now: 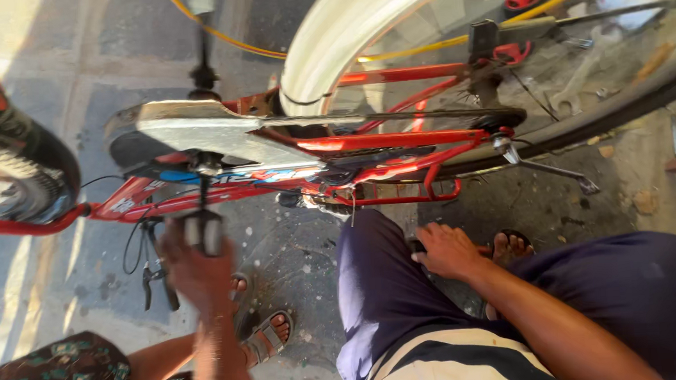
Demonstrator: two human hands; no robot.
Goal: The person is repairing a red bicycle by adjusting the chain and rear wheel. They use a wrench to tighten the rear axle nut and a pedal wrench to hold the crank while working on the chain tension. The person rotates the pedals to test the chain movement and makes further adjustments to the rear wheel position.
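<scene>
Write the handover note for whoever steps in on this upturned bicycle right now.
Left hand: gripping the pedal, blurred with motion.
Right hand: empty, resting on the knee of the dark trousers.
Red bicycle: upside down on the floor, chain guard uppermost, rear wheel at right, kickstand sticking out.
Spanner lies on the floor behind the wheel.
Done and left: cannot tell from this view; nothing visibly taken off.
Another person's sandalled foot is close by.
</scene>
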